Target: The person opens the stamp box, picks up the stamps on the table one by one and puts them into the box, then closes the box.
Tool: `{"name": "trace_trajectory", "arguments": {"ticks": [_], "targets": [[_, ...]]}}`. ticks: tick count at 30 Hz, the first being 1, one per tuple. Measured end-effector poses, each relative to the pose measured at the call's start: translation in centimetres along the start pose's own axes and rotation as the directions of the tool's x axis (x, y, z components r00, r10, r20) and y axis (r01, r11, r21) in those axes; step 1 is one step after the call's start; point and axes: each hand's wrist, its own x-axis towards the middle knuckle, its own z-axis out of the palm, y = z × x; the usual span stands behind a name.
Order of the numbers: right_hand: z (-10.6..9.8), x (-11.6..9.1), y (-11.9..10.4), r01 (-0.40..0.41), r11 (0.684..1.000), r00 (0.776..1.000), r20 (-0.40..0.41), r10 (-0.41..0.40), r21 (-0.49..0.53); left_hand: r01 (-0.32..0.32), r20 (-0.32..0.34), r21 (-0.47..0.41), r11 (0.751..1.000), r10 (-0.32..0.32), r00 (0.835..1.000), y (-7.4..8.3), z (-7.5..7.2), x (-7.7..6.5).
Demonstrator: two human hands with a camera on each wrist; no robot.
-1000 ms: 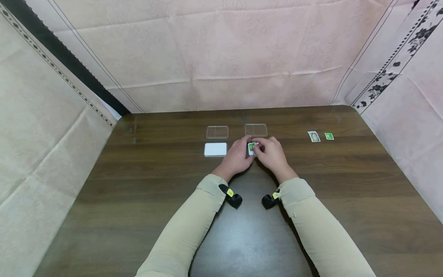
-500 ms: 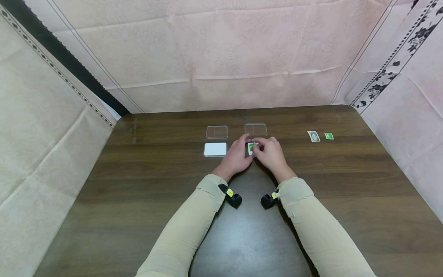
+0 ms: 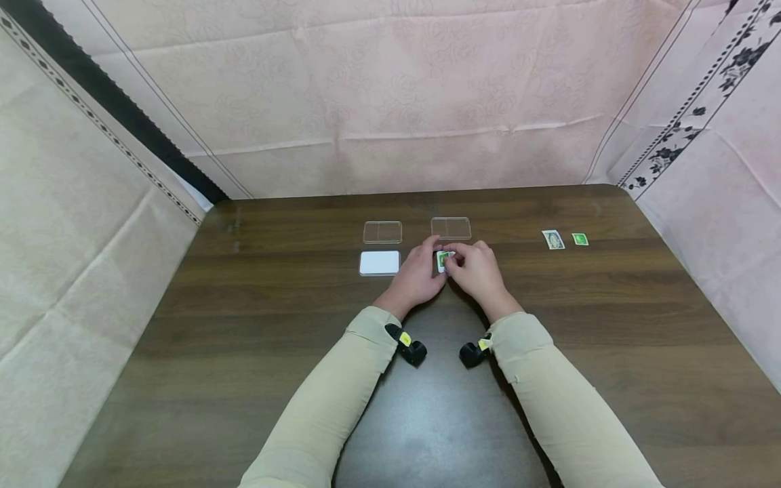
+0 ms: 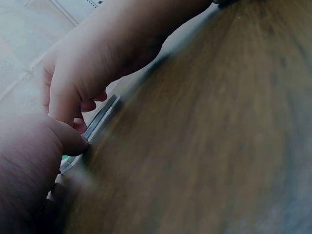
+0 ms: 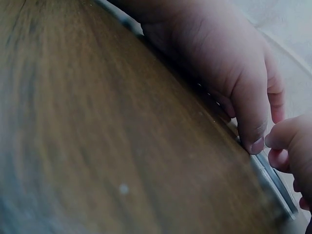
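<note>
Both hands are right in on this one, over a flat, pale rectangular case with a thin rim (image 5: pixel 274 186), which lies on the brown wood-grain counter (image 3: pixel 293 271), a little in from the middle of its far edge. The left hand (image 3: pixel 419 274) spans the case's left end, thumb on its near edge and forefinger toward the far one, most likely to stop it sliding. The right hand (image 3: pixel 478 274) works narrow, thumb and forefinger close together over a small green paper square (image 3: pixel 443 259) on the case's white face; that looks like care for something thin, though whether they pinch it or press it, I can't tell.

Just left sits a plain white rectangular case (image 3: pixel 379 263), set level with the first, perhaps to keep a tidy row. Behind each, nearer the counter's far edge, lies a clear plastic rectangle (image 3: pixel 383 232), the right one (image 3: pixel 451 228) behind the busy hands, probably lids parked out of the way. Well apart, toward the far right corner, a white-bordered grey paper piece (image 3: pixel 553 240) and a loose green square (image 3: pixel 580 240) lie side by side, likely spread for easy picking.
</note>
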Motion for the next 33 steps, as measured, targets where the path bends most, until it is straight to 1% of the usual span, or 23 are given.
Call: {"name": "trace_trajectory", "arguments": {"ticks": [5,10,13,20,29,33], "targets": [[0.07,0.08,-0.11,0.036,0.997,0.999,0.003,-0.036,-0.068,0.005,-0.003,0.000,1.000,-0.005,1.000,-0.04,0.10,-0.04],[0.16,0.14,-0.15,0.038,0.996,0.999,0.016,-0.037,-0.085,0.002,0.000,-0.001,1.000,-0.002,1.000,-0.08,0.08,-0.02],[0.25,0.25,-0.12,0.024,0.997,1.000,0.022,-0.022,-0.077,0.006,0.008,-0.005,1.000,-0.006,1.000,-0.13,0.05,0.03],[0.33,0.40,0.05,-0.044,0.999,0.999,0.028,0.044,-0.013,0.019,0.036,-0.015,1.000,-0.018,0.999,0.05,-0.19,0.12],[0.16,0.36,-0.04,-0.039,0.998,0.999,0.022,0.040,-0.040,0.028,0.045,-0.027,0.999,-0.026,0.999,0.13,-0.24,0.05],[0.18,0.39,-0.03,-0.035,0.999,0.999,-0.007,0.035,-0.006,0.026,0.039,-0.027,0.999,-0.025,0.999,0.05,-0.26,0.02]]}}
